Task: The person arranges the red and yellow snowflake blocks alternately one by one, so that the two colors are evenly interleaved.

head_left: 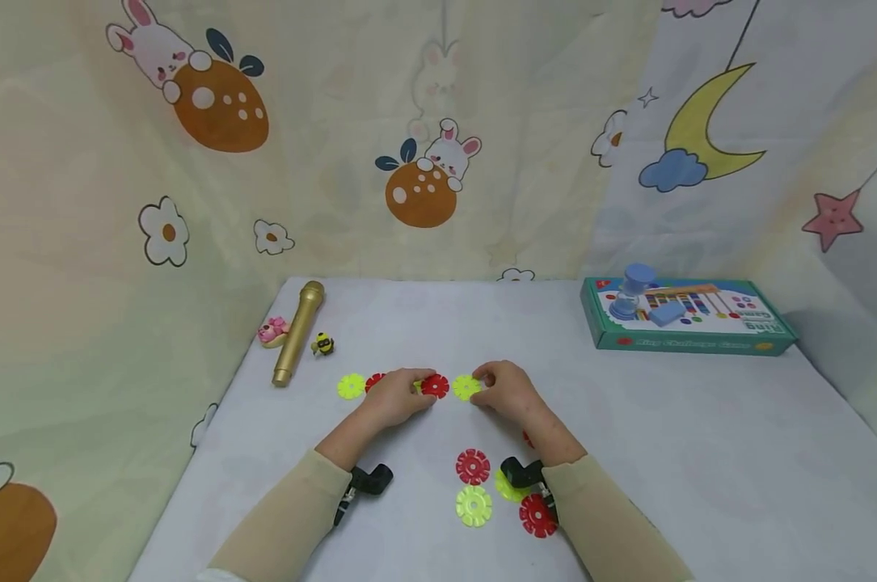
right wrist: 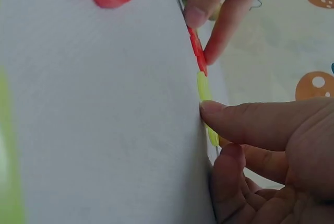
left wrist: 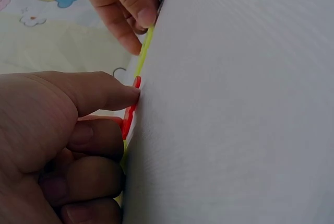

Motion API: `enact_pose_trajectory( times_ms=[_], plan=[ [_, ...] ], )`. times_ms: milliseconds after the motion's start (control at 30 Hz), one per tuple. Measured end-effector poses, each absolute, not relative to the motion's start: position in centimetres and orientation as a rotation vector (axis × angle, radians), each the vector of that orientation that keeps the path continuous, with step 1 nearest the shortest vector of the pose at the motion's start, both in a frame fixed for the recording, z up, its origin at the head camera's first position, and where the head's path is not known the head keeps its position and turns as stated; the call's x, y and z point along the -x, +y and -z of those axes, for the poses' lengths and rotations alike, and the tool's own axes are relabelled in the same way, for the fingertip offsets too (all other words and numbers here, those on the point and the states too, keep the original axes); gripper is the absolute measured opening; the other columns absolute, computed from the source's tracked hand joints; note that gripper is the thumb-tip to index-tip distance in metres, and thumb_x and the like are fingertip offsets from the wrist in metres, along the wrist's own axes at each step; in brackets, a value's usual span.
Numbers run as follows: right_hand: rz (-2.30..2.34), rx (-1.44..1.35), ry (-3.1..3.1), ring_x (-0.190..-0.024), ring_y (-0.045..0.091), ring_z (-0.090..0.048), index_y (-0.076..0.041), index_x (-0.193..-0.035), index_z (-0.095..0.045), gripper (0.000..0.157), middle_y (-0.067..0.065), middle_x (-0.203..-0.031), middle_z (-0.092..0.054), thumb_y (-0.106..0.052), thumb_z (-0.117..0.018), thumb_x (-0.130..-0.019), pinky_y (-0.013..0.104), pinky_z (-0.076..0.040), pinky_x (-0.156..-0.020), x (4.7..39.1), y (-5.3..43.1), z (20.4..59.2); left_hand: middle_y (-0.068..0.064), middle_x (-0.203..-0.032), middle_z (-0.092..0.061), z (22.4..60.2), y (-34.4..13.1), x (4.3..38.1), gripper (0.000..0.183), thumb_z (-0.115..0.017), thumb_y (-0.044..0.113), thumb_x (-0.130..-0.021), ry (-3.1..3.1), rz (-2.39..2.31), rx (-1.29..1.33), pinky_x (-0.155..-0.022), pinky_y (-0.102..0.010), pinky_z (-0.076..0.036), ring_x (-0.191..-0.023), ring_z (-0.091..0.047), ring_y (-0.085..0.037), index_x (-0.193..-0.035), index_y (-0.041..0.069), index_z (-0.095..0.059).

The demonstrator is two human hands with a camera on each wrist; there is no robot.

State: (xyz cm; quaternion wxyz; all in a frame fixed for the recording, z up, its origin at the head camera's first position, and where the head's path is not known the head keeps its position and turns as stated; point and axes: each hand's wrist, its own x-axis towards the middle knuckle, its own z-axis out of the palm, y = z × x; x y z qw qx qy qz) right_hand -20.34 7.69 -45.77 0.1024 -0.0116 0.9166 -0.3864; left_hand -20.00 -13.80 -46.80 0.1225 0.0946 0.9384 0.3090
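My left hand (head_left: 397, 398) pinches a red flower-shaped disc (head_left: 436, 386) between thumb and forefinger, flat on the white table. My right hand (head_left: 508, 390) pinches a yellow-green notched disc (head_left: 465, 388) by its edges, just right of the red one. In the right wrist view the yellow disc (right wrist: 203, 85) and the red disc (right wrist: 196, 49) lie edge to edge in a line. Left of them the row runs on, partly hidden under my left hand, with another red disc (head_left: 374, 381) and a yellow disc (head_left: 350, 386) at its end.
Loose red (head_left: 473, 466) and yellow discs (head_left: 474, 506) lie nearer me, some partly behind my right forearm. A gold microphone-like stick (head_left: 298, 333), a small bee figure (head_left: 322, 343) and a pink figure (head_left: 273, 331) are at the left. A green game box (head_left: 689, 317) stands back right.
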Motion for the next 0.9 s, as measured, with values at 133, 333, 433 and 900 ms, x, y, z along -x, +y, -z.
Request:
enact_pose_trajectory(
  times_ms=[133,333,433,900],
  plan=[
    [1.128,0.036,2.723,-0.082,0.021,-0.049,-0.010,-0.109,-0.068,0.035,0.006,-0.091,-0.055,-0.016,-0.079,-0.075,0.030,-0.045,-0.066,20.3,7.8,46.1,-0.001,-0.128,-0.056,46.5,-13.4,19.9,0.051,-0.068,0.035,-0.085,2.734,-0.894,-0.281,-0.083,-0.040,-0.045,-0.104,-0.051,-0.018,-0.134,0.026,-0.055],
    [1.121,0.044,2.748,-0.083,0.021,-0.048,-0.010,-0.108,-0.069,0.035,0.006,-0.092,-0.054,-0.016,-0.079,-0.075,0.031,-0.043,-0.066,20.4,8.0,46.3,-0.002,-0.108,-0.062,45.9,-11.7,20.6,0.053,-0.070,0.035,-0.084,2.735,-0.888,-0.351,-0.064,-0.031,-0.046,-0.085,-0.053,-0.018,-0.134,0.023,-0.055],
    [1.138,0.071,2.753,-0.083,0.020,-0.048,-0.010,-0.108,-0.069,0.034,0.006,-0.092,-0.054,-0.016,-0.078,-0.076,0.032,-0.043,-0.067,20.4,8.0,46.4,-0.003,-0.108,-0.063,45.6,-10.4,21.1,0.055,-0.072,0.034,-0.081,2.720,-0.885,-0.418,-0.063,-0.030,-0.046,-0.086,-0.054,-0.019,-0.132,0.020,-0.057],
    [1.148,0.152,2.749,-0.086,0.020,-0.051,-0.010,-0.114,-0.067,0.035,0.005,-0.099,-0.056,-0.022,-0.073,-0.082,0.033,-0.047,-0.072,19.8,9.2,45.6,-0.003,-0.126,-0.058,46.7,-9.7,21.5,0.047,-0.072,0.031,-0.082,2.681,-0.933,-0.435,-0.090,-0.042,-0.044,-0.109,-0.051,-0.021,-0.127,0.020,-0.062]
  ],
)
